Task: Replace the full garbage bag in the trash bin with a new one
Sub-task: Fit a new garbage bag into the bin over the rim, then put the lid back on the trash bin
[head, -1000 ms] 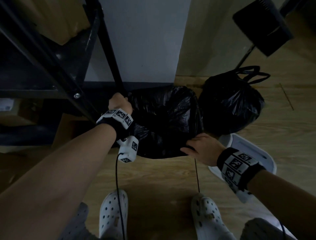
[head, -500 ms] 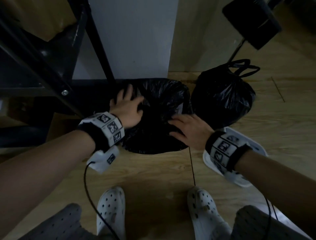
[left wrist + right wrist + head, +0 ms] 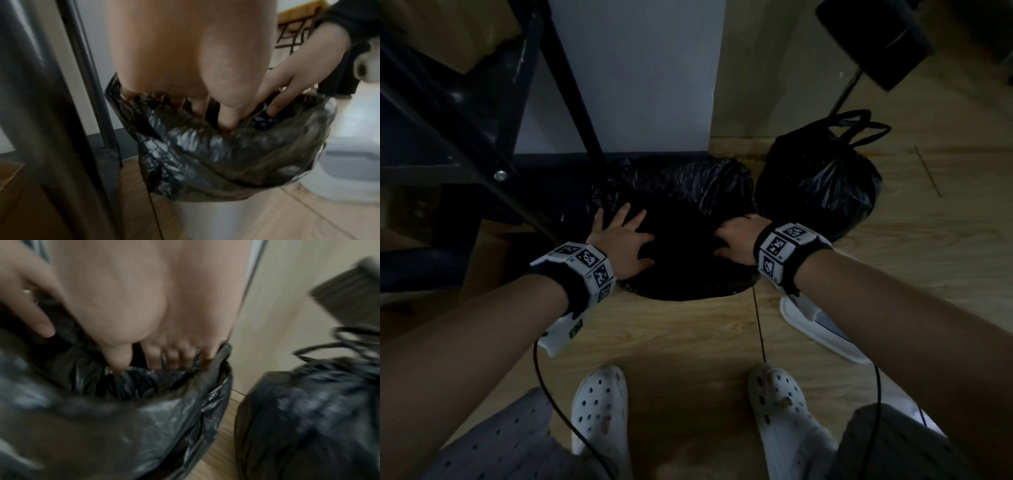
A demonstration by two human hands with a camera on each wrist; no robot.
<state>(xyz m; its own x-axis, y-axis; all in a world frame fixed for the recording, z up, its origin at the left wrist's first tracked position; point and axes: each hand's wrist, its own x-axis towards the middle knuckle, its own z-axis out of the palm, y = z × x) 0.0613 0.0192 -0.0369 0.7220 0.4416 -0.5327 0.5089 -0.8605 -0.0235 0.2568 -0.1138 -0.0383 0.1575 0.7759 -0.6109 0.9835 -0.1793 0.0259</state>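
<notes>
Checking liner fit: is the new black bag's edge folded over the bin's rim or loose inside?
Folded over. The new bag drapes down outside the white bin, seen from the left wrist.

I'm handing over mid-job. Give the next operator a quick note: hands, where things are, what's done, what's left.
Left hand: open, fingers spread, pressing the new bag down into the bin.
Right hand: open, fingers pushing the liner inside the opening.
Full bag: tied, on the floor right of the bin, touching nothing held.
White lid: on the floor by the right foot.
Done: old bag out, new bag draped over the rim.
Left: likely finish seating the liner, refit the lid, take the full bag away.
</notes>
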